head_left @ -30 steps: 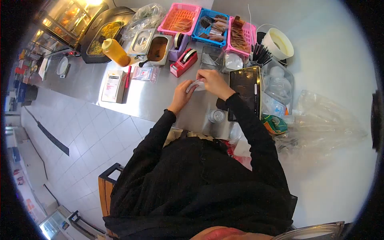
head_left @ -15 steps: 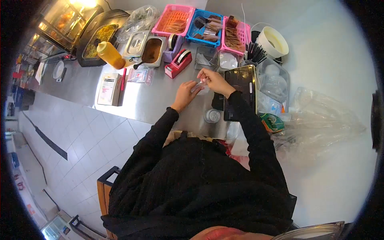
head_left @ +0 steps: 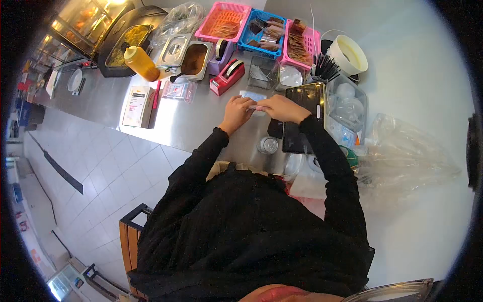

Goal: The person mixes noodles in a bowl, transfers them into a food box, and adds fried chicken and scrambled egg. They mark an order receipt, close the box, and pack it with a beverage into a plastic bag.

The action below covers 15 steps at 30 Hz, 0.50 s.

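Note:
In the head view my left hand [head_left: 236,114] and my right hand [head_left: 283,108] meet above the steel counter. Pinched between their fingertips is a small clear plastic bag [head_left: 254,107]; the fingers cover most of it. Both hands are closed. Just beyond them a flat, pale clear packet [head_left: 253,95] lies on the counter. A red tape dispenser [head_left: 221,83] stands farther off to the left. By my right wrist lies a dark tablet [head_left: 298,136], and a small round lidded container [head_left: 267,145] sits below the hands.
Pink basket [head_left: 204,31], blue basket [head_left: 241,44] and another pink basket [head_left: 316,50] hold packets at the back. A yellow squeeze bottle [head_left: 141,64], steel pan [head_left: 207,59] and white box [head_left: 137,106] stand left. A white bowl [head_left: 348,54] and clear plastic sheeting [head_left: 407,151] are right.
My right hand has lowered and turned flatter, its fingers now level with the left fingertips. The left hand has risen slightly. A flat packet beyond the hands now shows.

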Each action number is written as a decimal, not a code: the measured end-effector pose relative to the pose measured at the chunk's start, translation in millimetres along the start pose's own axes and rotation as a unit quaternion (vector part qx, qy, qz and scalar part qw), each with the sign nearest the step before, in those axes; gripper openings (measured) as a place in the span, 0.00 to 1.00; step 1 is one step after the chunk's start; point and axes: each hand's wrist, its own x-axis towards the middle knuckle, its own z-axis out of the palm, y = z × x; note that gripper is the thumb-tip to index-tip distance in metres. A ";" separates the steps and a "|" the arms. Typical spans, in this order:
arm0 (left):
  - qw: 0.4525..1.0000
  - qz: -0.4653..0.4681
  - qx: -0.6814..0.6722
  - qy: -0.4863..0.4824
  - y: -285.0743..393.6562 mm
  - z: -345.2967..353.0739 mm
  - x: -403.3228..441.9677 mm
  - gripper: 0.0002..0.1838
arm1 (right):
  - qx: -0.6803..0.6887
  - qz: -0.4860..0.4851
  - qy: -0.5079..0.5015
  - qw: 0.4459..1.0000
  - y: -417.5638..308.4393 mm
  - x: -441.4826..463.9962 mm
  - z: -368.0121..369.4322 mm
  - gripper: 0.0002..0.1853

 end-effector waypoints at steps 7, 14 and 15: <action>0.998 0.050 0.028 0.022 6.4 8.1 28.0 0.17 | -0.068 0.041 0.049 0.996 -33.6 -34.4 -27.9 0.12; 1.000 0.014 0.008 0.012 9.6 26.5 13.2 0.15 | -0.237 0.076 0.169 0.954 -2.5 -39.8 14.7 0.09; 1.000 0.006 0.000 0.019 8.6 27.7 9.6 0.15 | -0.269 0.064 0.190 0.942 4.3 -37.1 24.1 0.09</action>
